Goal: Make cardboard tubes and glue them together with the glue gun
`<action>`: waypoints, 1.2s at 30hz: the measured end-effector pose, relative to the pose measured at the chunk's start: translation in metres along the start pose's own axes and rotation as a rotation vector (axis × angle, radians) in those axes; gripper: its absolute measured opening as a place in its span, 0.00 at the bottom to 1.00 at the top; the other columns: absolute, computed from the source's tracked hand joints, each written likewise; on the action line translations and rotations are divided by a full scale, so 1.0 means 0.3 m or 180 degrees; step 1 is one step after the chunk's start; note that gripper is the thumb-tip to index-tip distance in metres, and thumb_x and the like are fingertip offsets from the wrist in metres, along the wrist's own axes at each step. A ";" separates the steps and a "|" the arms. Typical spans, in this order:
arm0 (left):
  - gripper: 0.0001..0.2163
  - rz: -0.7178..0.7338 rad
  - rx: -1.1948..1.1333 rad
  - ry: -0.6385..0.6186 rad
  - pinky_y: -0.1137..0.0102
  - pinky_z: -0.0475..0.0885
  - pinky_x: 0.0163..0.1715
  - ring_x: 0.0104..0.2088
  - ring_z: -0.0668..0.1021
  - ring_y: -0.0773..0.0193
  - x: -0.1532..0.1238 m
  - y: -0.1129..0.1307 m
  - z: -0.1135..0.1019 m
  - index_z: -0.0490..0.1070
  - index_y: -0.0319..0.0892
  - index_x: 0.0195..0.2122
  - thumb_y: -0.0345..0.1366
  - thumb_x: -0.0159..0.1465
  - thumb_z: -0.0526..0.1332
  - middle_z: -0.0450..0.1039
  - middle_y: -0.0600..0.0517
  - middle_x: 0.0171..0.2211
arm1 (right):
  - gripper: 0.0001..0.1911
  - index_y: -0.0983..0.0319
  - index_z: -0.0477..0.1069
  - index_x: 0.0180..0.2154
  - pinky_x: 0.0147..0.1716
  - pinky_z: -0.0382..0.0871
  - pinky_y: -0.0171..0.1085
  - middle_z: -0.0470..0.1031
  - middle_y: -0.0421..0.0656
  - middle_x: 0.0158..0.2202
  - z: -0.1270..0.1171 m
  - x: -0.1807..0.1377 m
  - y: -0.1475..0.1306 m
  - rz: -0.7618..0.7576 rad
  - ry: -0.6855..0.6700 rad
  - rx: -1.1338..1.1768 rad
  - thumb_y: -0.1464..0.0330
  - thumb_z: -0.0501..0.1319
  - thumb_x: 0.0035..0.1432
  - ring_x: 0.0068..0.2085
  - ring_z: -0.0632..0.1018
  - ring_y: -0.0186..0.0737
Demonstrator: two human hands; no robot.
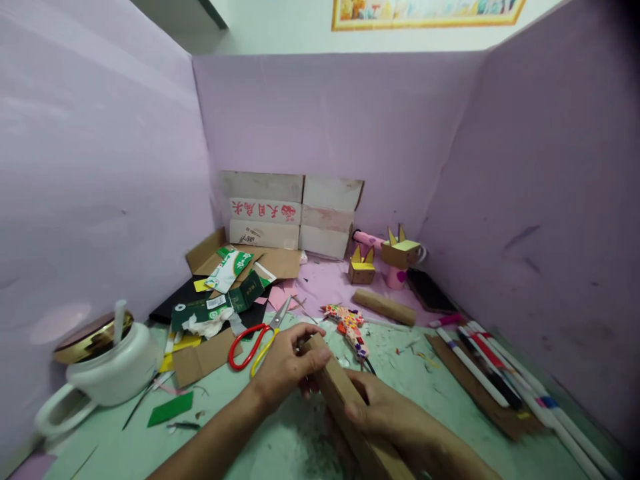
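Between my two hands is a long, narrow brown cardboard piece (336, 381), slanting from the table's middle toward the near edge. My left hand (295, 360) pinches its far end, thumb on top and fingers curled round the side. Farther down its length, my right hand (385, 407) wraps it, with the thumb lying along the upper face. Its near end runs out of the picture at the bottom. Just left of my left hand lie scissors (273, 328) with red and yellow handles. Beyond the hands rests a glue gun (350, 325) in a colourful patterned covering.
A white mug (113, 370) with a gold lid stands at left. Cardboard scraps (207, 357) and packaging lie behind the scissors. A cardboard roll (384, 307), two small eared boxes (362, 267) and a dark phone-like slab (431, 291) sit farther back. Several markers (473, 363) lie right.
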State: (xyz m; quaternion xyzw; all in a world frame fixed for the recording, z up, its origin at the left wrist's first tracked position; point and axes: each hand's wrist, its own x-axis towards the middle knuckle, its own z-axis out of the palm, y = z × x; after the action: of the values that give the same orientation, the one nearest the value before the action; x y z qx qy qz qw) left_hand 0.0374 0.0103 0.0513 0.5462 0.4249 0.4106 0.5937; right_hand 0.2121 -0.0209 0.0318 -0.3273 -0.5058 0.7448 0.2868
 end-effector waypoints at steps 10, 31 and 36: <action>0.32 -0.0061 0.0120 0.0017 0.76 0.66 0.10 0.15 0.70 0.70 0.013 -0.037 0.013 0.64 0.36 0.47 0.53 0.47 0.66 0.68 0.55 0.26 | 0.19 0.66 0.72 0.35 0.20 0.68 0.35 0.72 0.39 0.18 -0.012 0.021 0.005 0.0596 0.0007 0.0540 0.68 0.66 0.37 0.18 0.73 0.35; 0.26 -0.0183 0.0177 0.0267 0.77 0.65 0.11 0.18 0.72 0.70 0.037 -0.035 -0.008 0.66 0.38 0.43 0.49 0.48 0.66 0.71 0.52 0.30 | 0.15 0.64 0.69 0.28 0.19 0.68 0.34 0.72 0.39 0.17 -0.033 0.047 0.011 0.0613 0.0368 0.0956 0.65 0.65 0.34 0.19 0.74 0.34; 0.20 -0.0209 0.0033 -0.0147 0.78 0.65 0.11 0.18 0.70 0.69 0.027 -0.055 0.013 0.67 0.39 0.27 0.51 0.48 0.67 0.66 0.57 0.20 | 0.17 0.65 0.70 0.29 0.18 0.68 0.35 0.71 0.39 0.16 -0.035 0.051 0.022 0.0787 0.0044 0.0869 0.66 0.65 0.32 0.17 0.73 0.35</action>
State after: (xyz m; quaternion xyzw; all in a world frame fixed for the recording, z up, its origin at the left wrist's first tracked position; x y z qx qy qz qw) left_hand 0.0441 0.0157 0.0346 0.5444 0.4308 0.3760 0.6138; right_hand 0.2101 -0.0054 0.0197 -0.3500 -0.3539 0.8339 0.2383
